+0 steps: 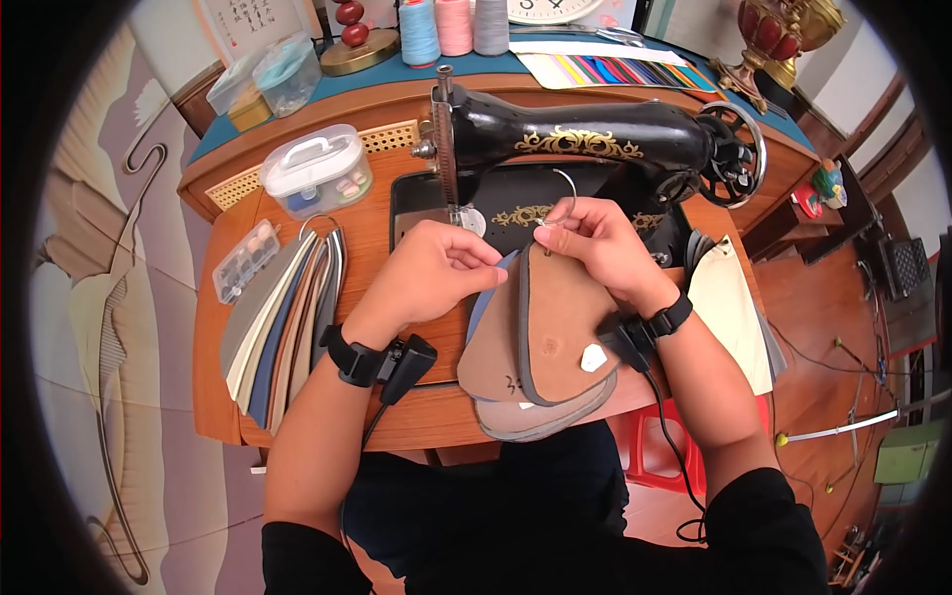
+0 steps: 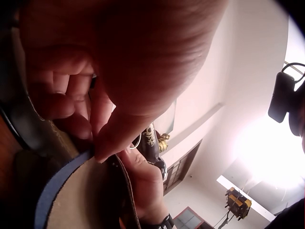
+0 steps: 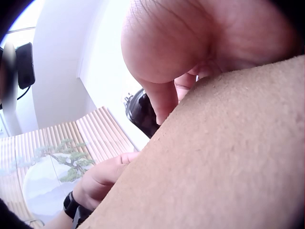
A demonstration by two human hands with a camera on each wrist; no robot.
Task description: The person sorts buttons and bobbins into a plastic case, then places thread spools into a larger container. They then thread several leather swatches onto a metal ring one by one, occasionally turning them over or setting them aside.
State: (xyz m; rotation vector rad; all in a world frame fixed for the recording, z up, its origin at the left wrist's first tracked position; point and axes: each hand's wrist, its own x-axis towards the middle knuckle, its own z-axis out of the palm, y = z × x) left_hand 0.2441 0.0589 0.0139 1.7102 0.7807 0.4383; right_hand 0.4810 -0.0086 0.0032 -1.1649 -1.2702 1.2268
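Note:
Several swatches hang between the hands in the head view: a brown swatch in front, with a small white label, and a tan swatch with a blue one behind it at left. The left hand pinches the top edge of the blue and tan swatches between thumb and finger, as the left wrist view shows at the blue edge. The right hand pinches the top of the brown swatch and an opened metal ring. Its fingertips are partly hidden in the right wrist view.
A black sewing machine stands behind the hands. At left lie a ringed swatch fan, a bead case and a lidded plastic box. Cream swatches lie at right. Thread spools stand at the back.

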